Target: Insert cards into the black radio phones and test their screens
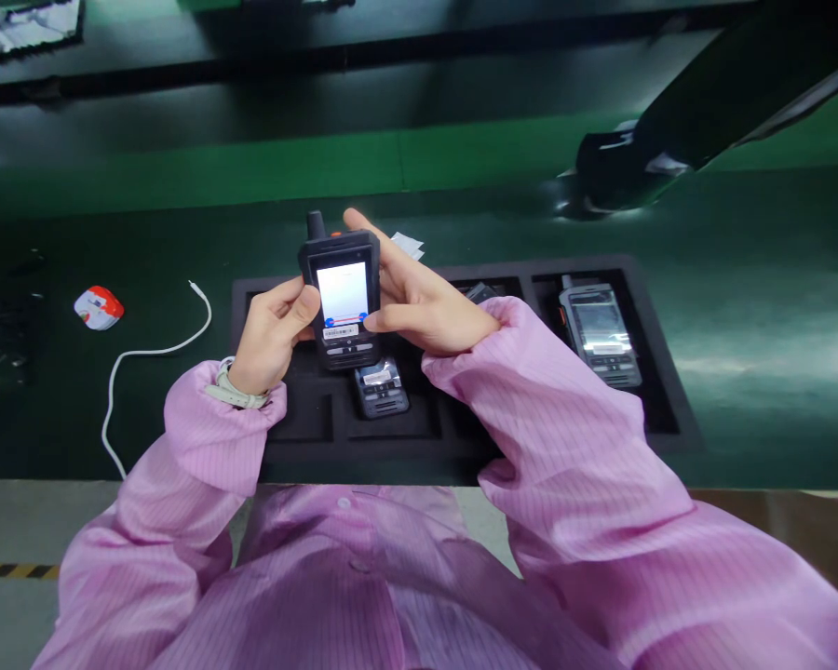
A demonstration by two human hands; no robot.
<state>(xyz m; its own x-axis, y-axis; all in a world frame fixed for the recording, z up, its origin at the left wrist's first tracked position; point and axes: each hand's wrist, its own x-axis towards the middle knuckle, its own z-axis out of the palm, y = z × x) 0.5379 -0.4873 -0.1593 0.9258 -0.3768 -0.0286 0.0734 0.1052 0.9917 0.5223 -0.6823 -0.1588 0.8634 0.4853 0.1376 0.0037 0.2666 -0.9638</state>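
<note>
The light is fairly dim and cool. A pale glare washes the right side of the dark green tabletop [761, 307], and the lit white screen [344, 293] of the black handheld device [373, 349] glows brightest. The far edge looks soft and smeared, the left edge dark; the pink striped sleeves [565, 400] stretch toward the near corners.

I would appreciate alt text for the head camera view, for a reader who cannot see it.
Two bare hands hold a black handheld device with a lit screen, the right thumb at the screen's lower corner. Below, a dark compartmented tray holds similar devices; a white cable lies left.
</note>
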